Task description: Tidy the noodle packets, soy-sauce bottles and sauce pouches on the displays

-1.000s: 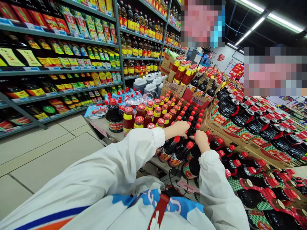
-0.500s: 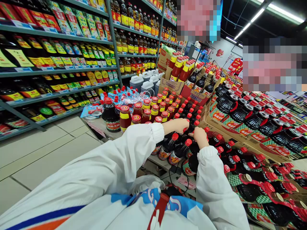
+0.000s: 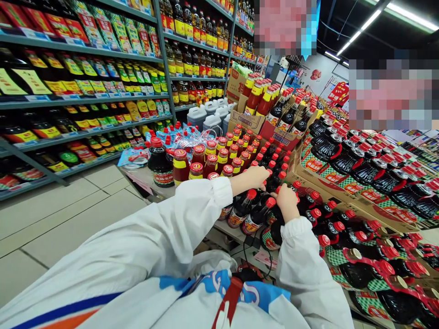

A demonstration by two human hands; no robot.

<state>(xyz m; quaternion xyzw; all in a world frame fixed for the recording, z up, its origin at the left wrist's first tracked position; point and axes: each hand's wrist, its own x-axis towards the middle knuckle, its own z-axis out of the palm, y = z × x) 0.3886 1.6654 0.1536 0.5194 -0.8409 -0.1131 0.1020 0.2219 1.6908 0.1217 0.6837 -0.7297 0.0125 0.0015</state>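
Note:
My left hand (image 3: 252, 178) reaches in from the left over the rows of dark, red-capped sauce bottles. Its fingers curl down around a bottle top that they mostly cover. Just to the right, my right hand (image 3: 287, 201) is closed around the neck area of another dark sauce bottle, with the thumb toward the left hand. In front of the hands stand two upright sauce bottles (image 3: 255, 218) with red caps and colourful labels. A larger bottle with a green checked label (image 3: 271, 236) stands below my right wrist. Both sleeves are white.
Red sauce jars (image 3: 197, 171) and a dark jar (image 3: 161, 164) stand to the left. Cartons of big dark bottles (image 3: 356, 167) rise on the right. White jugs (image 3: 212, 123) sit behind. Shelves (image 3: 85, 98) line the left side. A black cable (image 3: 245, 249) hangs at the table's front edge.
The fingers of my right hand have curled in more and the hand has shifted slightly. My left hand stays almost in place. The whole view has moved a little.

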